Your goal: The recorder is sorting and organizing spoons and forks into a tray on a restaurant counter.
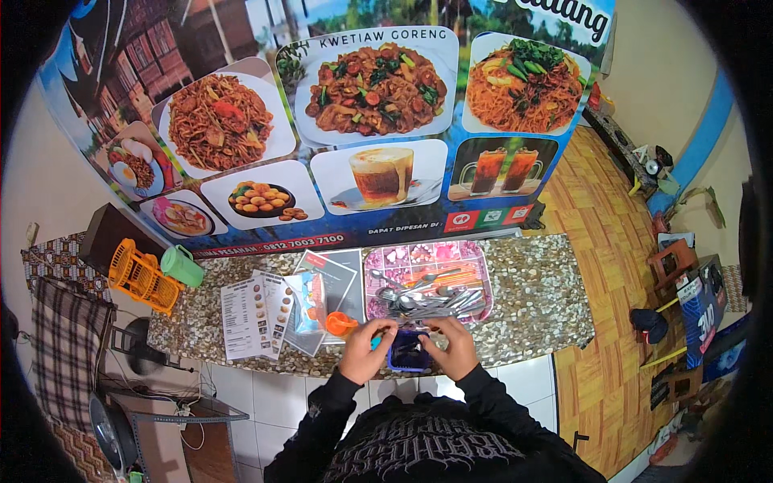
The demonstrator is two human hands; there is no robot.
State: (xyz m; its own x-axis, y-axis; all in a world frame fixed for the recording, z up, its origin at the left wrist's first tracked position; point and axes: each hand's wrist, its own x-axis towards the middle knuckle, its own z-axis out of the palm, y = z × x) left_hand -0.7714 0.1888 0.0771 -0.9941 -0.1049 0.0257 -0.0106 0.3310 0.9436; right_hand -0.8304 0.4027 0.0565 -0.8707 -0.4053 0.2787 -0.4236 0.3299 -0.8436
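Observation:
Both of my hands are over a small dark blue container [409,360] at the counter's front edge. My left hand [366,352] has its fingertips pinched at the container's back left; what they hold is too small to name. My right hand [451,348] is closed in a similar grip at the back right, its thumb reaching down by the rim; I cannot make out what it holds. A small teal item [376,343] shows beside my left fingers. Just behind, a pink compartment tray [372,274] holds metal cutlery [407,296] and several orange sticks. An orange plastic vessel [341,324] lies to the left.
The speckled counter [547,298] also bears menu sheets [241,318], a grey board [346,270], a green jug [181,266] and an orange plastic rack [141,274]. A large food banner [322,161] stands along its back. Stools [668,266] are at the right, a fan [145,346] at the left.

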